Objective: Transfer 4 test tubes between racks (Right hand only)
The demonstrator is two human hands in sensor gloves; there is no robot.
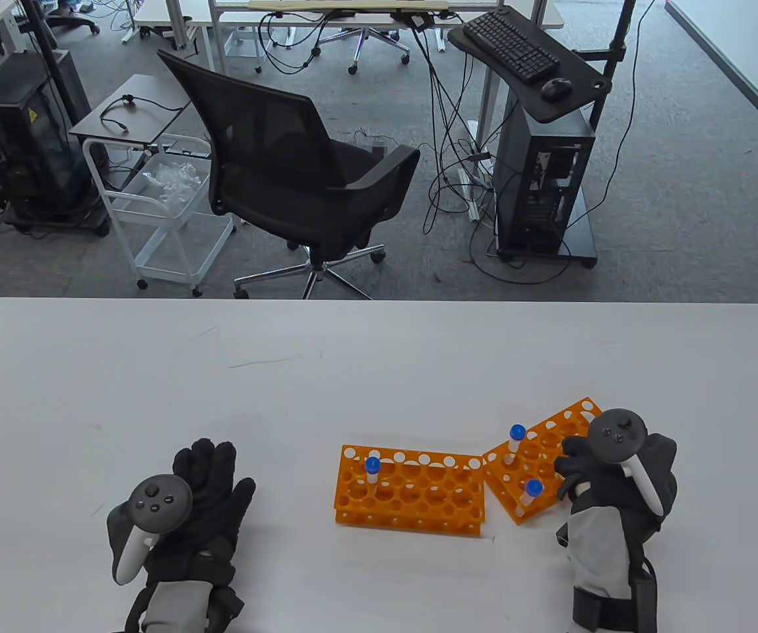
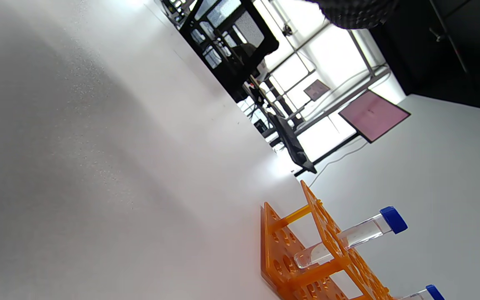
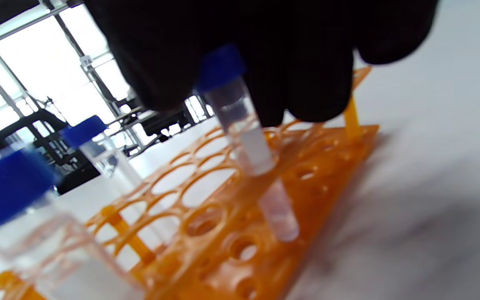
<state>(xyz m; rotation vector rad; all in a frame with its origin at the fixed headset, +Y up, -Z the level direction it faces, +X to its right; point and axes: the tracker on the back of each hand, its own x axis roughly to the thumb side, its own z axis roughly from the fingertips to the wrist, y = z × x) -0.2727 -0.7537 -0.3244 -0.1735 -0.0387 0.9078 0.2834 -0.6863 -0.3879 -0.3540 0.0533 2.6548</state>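
Table view: two orange racks near the table's [image 1: 154, 369] front edge, right of middle. Left rack [image 1: 410, 491] square to that edge, one blue-capped tube [image 1: 372, 472] upright near its back left corner. Right rack [image 1: 540, 455] turned at an angle, its near corner almost touching the left rack's back right corner. Two tubes visible in the angled one: back tube [image 1: 515, 443] by its left corner, front tube [image 1: 531, 496] by its near edge. Right hand [image 1: 600, 475] over the angled rack's right side, fingers curled down onto it, tracker on the back hiding the fingertips. Left hand [image 1: 200, 508] flat on the table toward the front left corner, palm down, fingers extended and close together, well apart from both racks, touching nothing else.

Right wrist view: gloved fingers [image 3: 306, 62] closed around the blue cap of a third tube [image 3: 248, 141], pinching it from above. Tube tilted, lower end through a top-plate hole and down inside the rack frame; cannot tell whether the tip is seated in the bottom plate. Two more blue-capped tubes blurred at the left of the same rack.

Left wrist view: bare tabletop, with the left rack's end and its tube at the lower right.
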